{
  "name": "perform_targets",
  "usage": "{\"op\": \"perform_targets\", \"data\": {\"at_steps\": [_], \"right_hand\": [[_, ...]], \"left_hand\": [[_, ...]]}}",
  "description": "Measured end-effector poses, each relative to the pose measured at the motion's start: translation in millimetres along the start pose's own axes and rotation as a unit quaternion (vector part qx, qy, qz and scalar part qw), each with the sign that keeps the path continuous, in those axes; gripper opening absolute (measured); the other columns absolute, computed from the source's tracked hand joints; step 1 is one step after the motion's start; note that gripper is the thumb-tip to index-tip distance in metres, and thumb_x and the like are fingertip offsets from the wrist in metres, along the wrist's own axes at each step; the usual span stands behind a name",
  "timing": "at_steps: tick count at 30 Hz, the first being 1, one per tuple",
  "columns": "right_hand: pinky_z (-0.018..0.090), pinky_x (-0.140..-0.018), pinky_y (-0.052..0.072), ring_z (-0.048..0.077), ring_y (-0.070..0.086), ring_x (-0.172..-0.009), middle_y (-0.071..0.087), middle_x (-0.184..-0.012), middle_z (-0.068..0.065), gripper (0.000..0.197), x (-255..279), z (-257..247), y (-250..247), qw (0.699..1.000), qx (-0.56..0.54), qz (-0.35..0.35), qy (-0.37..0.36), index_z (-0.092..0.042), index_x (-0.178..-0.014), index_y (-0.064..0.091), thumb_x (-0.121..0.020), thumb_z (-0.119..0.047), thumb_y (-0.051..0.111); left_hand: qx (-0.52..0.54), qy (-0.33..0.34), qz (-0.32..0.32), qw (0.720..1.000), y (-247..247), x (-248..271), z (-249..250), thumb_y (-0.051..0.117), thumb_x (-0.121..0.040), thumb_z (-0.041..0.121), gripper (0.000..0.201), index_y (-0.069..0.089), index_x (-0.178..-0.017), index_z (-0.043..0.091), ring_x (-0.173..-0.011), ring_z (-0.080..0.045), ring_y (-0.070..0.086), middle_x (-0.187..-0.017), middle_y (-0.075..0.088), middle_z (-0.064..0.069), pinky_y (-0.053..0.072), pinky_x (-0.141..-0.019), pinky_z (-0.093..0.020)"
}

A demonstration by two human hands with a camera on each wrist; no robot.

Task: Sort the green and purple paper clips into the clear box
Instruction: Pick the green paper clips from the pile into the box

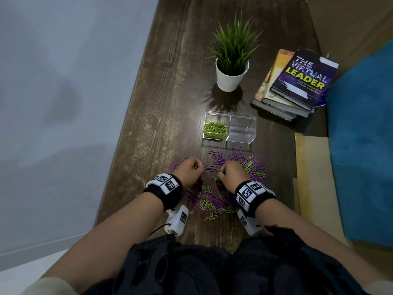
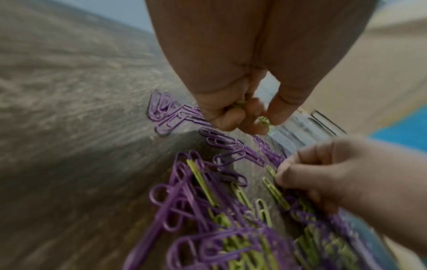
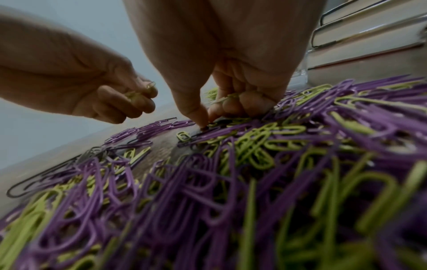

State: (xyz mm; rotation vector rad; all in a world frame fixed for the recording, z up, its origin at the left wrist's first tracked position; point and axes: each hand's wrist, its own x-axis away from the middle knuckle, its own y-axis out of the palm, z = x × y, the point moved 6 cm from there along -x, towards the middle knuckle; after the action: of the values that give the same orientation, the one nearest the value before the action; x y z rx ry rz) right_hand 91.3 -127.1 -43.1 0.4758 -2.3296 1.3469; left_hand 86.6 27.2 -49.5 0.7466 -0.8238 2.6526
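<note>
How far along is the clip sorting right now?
Partly done. The left compartment of the clear box holds a heap of green clips; the right one looks empty. In hand: the left hand holds green clips and the right hand pinches at the mixed pile. Left: the remaining greens and all the purple clips on the table.
</note>
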Motion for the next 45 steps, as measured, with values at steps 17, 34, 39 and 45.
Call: {"op": "perform_targets", "data": {"at_steps": [17, 34, 39, 45], "right_hand": [[0.022, -0.053, 0.044, 0.011, 0.056, -0.065, 0.063, -0.091, -0.002, 0.019, 2.3, 19.9, 5.1, 0.970, -0.240, -0.006, 0.034, -0.017, -0.107, 0.063, -0.094, -0.010, 0.051], [0.030, -0.076, 0.051, 0.016, 0.062, -0.082, 0.064, -0.092, -0.001, 0.013, 10.9, 12.9, 7.6, 0.999, -0.038, -0.019, -0.015, -0.015, -0.094, 0.064, -0.087, -0.025, 0.066], [0.033, -0.081, 0.050, 0.022, 0.061, -0.088, 0.064, -0.097, 0.006, 0.013, 13.8, 2.5, 13.2, 0.998, 0.031, -0.014, -0.052, -0.010, -0.094, 0.066, -0.091, -0.021, 0.060], [0.032, -0.071, 0.052, 0.020, 0.063, -0.079, 0.066, -0.088, 0.005, 0.009, 10.8, 4.9, 12.0, 0.998, -0.041, -0.039, -0.015, -0.013, -0.085, 0.063, -0.090, -0.019, 0.059]], "left_hand": [[-0.142, 0.067, -0.055, 0.986, 9.3, 10.0, 2.0, 0.054, -0.089, 0.018, 0.007, 0.061, -0.087, 0.018, -0.080, -0.017, 0.060, -0.087, 0.064, 0.000, 0.048, -0.073, -0.030], [-0.402, 0.157, -0.099, 0.896, 27.3, 9.4, 1.5, 0.048, -0.095, 0.023, 0.025, 0.049, -0.112, 0.005, -0.102, -0.029, 0.055, -0.115, 0.054, -0.014, 0.043, -0.085, -0.037], [-0.263, 0.101, -0.071, 0.957, 9.7, 4.6, 9.6, 0.044, -0.095, 0.019, 0.010, 0.049, -0.092, 0.011, -0.084, -0.025, 0.054, -0.092, 0.057, -0.009, 0.039, -0.071, -0.030], [-0.135, 0.065, -0.008, 0.989, -19.3, -9.9, 37.6, 0.053, -0.093, 0.015, 0.003, 0.051, -0.092, 0.018, -0.079, -0.015, 0.055, -0.086, 0.058, 0.002, 0.039, -0.064, -0.023]]}}
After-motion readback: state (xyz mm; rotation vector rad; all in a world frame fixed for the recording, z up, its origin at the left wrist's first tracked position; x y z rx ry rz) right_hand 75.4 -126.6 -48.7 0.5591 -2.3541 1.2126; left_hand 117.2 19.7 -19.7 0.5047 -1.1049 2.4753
